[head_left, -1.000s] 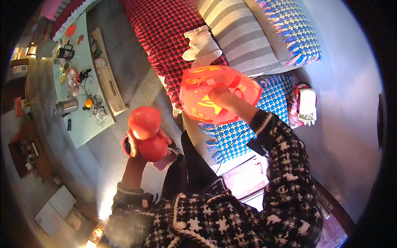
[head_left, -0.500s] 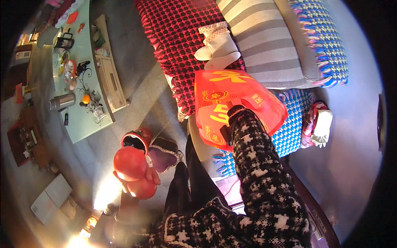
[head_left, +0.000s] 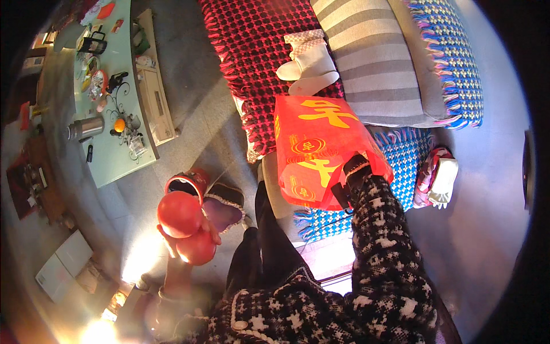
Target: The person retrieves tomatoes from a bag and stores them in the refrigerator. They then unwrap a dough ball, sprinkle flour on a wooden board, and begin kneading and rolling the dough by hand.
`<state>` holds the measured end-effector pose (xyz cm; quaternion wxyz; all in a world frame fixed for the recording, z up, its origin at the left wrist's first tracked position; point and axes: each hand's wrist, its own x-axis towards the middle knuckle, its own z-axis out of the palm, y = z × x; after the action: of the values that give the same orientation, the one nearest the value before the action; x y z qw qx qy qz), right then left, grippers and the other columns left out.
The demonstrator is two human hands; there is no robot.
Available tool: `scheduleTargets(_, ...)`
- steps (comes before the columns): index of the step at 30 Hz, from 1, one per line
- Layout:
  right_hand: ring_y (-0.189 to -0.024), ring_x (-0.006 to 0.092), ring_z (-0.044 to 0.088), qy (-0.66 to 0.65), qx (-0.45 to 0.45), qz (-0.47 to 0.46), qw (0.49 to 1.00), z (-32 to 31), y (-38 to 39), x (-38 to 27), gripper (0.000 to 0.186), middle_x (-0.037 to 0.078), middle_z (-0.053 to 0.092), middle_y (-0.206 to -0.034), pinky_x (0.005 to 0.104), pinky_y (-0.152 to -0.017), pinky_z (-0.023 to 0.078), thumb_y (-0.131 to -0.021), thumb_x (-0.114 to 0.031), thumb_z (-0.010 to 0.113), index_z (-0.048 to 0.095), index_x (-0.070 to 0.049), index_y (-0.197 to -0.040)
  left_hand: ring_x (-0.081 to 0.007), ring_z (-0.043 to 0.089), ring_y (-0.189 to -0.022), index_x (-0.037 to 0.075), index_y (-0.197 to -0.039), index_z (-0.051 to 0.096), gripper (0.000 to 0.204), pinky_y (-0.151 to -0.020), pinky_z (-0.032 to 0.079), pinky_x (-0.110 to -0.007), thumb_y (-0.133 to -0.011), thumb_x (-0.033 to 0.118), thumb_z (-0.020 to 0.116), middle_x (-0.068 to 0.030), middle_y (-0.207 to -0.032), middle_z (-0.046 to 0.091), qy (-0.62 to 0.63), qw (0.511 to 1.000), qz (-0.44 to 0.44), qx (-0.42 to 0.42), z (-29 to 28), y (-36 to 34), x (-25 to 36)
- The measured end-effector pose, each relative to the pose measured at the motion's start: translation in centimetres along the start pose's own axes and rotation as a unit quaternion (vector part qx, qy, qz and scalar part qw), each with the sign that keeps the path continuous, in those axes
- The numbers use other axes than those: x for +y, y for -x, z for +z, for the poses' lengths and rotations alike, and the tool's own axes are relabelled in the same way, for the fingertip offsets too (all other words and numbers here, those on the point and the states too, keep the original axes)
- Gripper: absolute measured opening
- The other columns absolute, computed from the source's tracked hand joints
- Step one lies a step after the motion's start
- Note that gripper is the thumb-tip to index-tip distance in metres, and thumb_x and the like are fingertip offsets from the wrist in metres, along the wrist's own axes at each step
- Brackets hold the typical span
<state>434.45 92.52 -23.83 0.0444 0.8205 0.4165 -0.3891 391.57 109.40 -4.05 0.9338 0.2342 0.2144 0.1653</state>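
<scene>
My left hand is closed around two round, shiny red fruits, which look like apples, one above the other. Its fingers curl up along both sides of the pair. Just beyond it stands a red bin with a dark inside. My right hand is down in a red bag with yellow print; its fingers are hidden, and only the dark cuff of my right sleeve shows at the bag. The bag rests on the sofa, partly over the blue and white woven cover.
A pair of pale boots or slippers lies on the red and black woven cover. Beside it is a grey striped cushion. A glass table at left carries a thermos and an orange. A purple slipper shows near my feet.
My right forearm has shifted to the right and reaches into the bag's side, whose shape has changed. The left hand still holds both fruits, slightly higher in the view.
</scene>
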Motion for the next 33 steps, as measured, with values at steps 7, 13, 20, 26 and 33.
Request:
scheduleTargets(7,-0.100,0.0272,0.060,-0.028,0.043,-0.010,0.999,2.6,-3.4,-4.0,0.034,0.013,0.062,-0.110,0.0443,-0.077,0.055,-0.092,-0.030,0.058,0.058,-0.010,-0.121,-0.0414,0.063,-0.069,0.006,-0.142,0.034,0.099,-0.060,0.054,-0.052,-0.079,0.081,0.048,-0.0171,-0.103,0.061,0.084,0.980,-0.014,0.178,0.0,1.5,-1.1)
scheduleTargets(13,-0.104,0.0272,0.059,0.006,0.039,0.024,0.999,4.3,-5.5,-4.9,0.037,0.012,0.061,-0.114,0.0453,-0.078,0.055,-0.092,-0.032,0.059,0.057,-0.011,-0.123,-0.0424,0.064,-0.074,0.008,-0.146,0.032,0.097,-0.063,0.052,-0.054,-0.084,0.082,0.037,-0.0179,-0.138,0.051,0.087,0.977,-0.010,0.193,-0.7,2.5,-1.1)
scheduleTargets(20,-0.109,0.0272,0.058,0.001,0.053,0.036,0.998,4.8,-5.5,-5.1,0.040,0.012,0.060,-0.119,0.0464,-0.080,0.055,-0.093,-0.035,0.060,0.056,-0.012,-0.125,-0.0393,0.063,-0.075,0.012,-0.149,0.031,0.094,-0.068,0.053,-0.051,-0.085,0.081,0.037,-0.0143,-0.146,0.046,0.282,0.935,0.034,0.212,-0.2,2.0,-1.8)
scheduleTargets(26,-0.113,0.0271,0.057,-0.099,0.087,0.036,0.991,3.8,-3.3,-4.6,0.043,0.012,0.060,-0.123,0.0474,-0.082,0.055,-0.093,-0.037,0.061,0.055,-0.013,-0.128,-0.0359,0.062,-0.081,0.014,-0.148,0.034,0.090,-0.068,0.052,-0.053,-0.086,0.079,0.041,-0.0113,-0.147,0.044,0.360,0.908,0.033,0.209,-0.7,3.3,-0.5)
scheduleTargets(33,-0.117,0.0271,0.056,-0.546,0.098,0.008,0.832,-0.1,4.0,-6.0,0.046,0.011,0.059,-0.128,0.0485,-0.083,0.055,-0.093,-0.039,0.061,0.054,-0.014,-0.130,-0.0335,0.066,-0.084,0.011,-0.147,0.036,0.086,-0.071,0.055,-0.052,-0.088,0.074,0.043,-0.0139,-0.144,0.047,0.336,0.921,0.070,0.183,-2.0,5.8,-0.6)
